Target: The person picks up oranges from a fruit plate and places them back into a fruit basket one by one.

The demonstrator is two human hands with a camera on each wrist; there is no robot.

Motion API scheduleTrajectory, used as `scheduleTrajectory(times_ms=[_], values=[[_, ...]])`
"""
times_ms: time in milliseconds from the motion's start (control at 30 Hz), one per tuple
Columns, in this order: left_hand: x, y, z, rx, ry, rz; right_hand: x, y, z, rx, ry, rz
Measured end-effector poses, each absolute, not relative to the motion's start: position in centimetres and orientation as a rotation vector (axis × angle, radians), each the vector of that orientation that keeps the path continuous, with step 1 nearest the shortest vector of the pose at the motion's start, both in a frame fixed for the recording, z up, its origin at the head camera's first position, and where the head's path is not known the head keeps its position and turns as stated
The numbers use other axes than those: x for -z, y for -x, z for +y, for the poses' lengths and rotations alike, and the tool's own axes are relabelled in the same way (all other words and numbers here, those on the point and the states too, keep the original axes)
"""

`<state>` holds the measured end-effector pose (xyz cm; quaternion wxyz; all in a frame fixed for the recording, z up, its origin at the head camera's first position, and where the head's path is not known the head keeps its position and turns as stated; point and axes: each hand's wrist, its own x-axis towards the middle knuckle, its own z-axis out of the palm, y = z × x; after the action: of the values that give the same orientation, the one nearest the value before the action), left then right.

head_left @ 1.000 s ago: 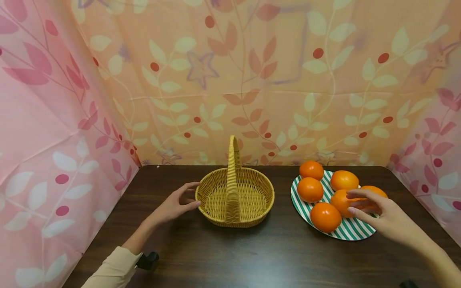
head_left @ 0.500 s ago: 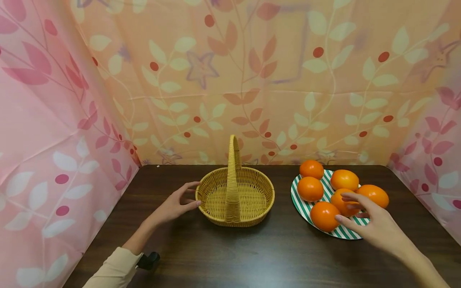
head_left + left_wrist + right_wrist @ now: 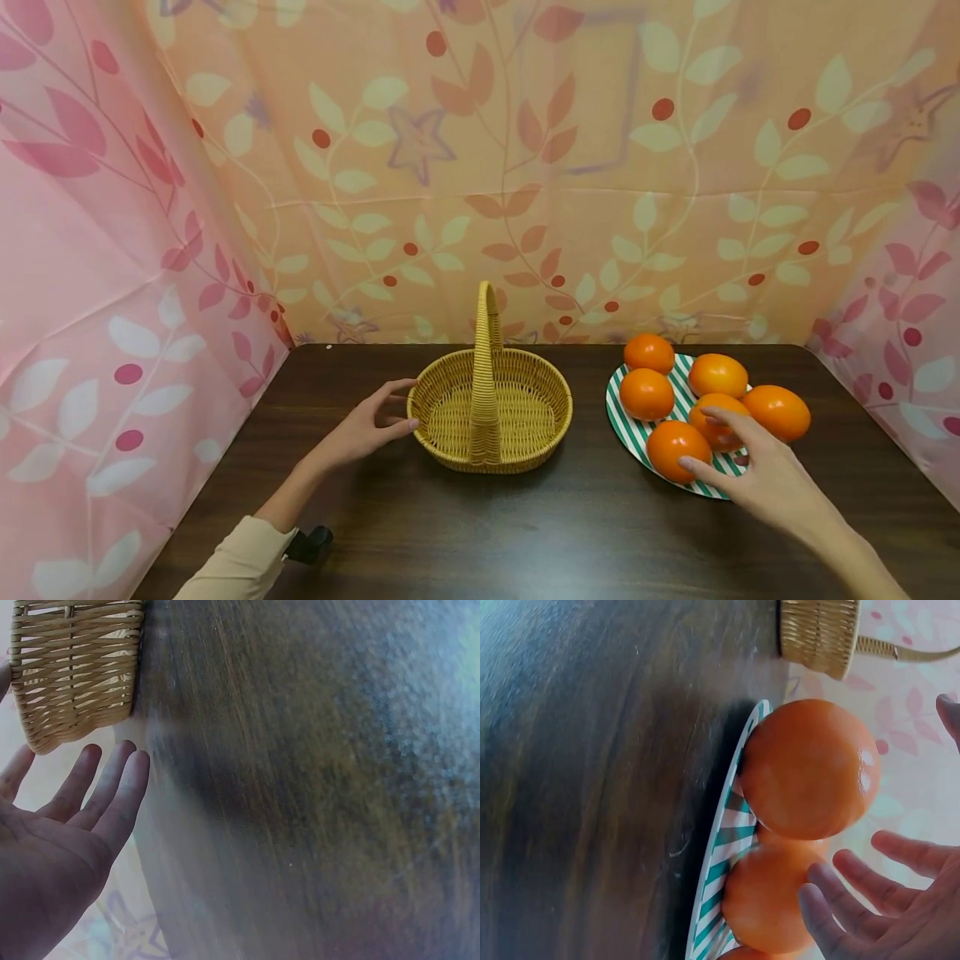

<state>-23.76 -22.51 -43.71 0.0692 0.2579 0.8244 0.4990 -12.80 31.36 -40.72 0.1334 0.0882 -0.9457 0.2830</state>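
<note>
My left hand is at the left side of a yellow wicker basket, thumb and fingertips right at its rim. In the left wrist view its fingers reach out straight toward the woven wall. My right hand is spread over the front right of a green-and-white striped plate. Its thumb tip overlaps the glossy round orange fruit in front, and its fingers overlap the middle fruit. The right wrist view has the front fruit between thumb and fingers, with a gap around it.
More orange fruits lie at the back of the plate, and one sits at its right edge. The basket's tall arched handle rises over its middle. A dark wooden table carries everything, with floral cloth hanging behind and at the sides.
My right hand has moved left and slightly toward me across the plate, uncovering the right-hand fruit and coming over the front one. My left hand has stayed at the basket.
</note>
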Motion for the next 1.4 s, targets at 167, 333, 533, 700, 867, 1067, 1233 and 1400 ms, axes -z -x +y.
scheduleTrajectory(times_ms=[167, 333, 533, 700, 867, 1067, 1233, 1400], values=[[43.7, 23.7, -22.5, -1.511, -0.762, 2.475, 41.0, 12.9, 30.7, -0.802, -0.244, -2.762], [43.8, 23.9, -22.5, -1.511, -0.777, 2.472, 41.8, 13.0, 29.9, -0.723, -0.252, -2.772], [43.8, 23.9, -22.5, -1.514, -0.788, 2.462, 42.4, 13.4, 29.5, -0.660, -0.280, -2.718], [43.8, 24.0, -22.5, -1.518, -0.796, 2.459, 42.3, 13.5, 29.5, -0.668, -0.275, -2.707], [43.8, 24.0, -22.5, -1.534, -0.797, 2.446, 41.7, 13.5, 29.6, -0.696, -0.258, -2.701], [43.7, 24.0, -22.4, -1.547, -0.777, 2.432, 41.1, 13.7, 29.6, -0.740, -0.236, -2.689], [43.7, 24.0, -22.3, -1.544, -0.787, 2.437, 40.6, 14.0, 29.5, -0.794, -0.239, -2.674], [43.8, 24.0, -22.4, -1.551, -0.791, 2.439, 40.3, 14.4, 29.3, -0.838, -0.262, -2.646]])
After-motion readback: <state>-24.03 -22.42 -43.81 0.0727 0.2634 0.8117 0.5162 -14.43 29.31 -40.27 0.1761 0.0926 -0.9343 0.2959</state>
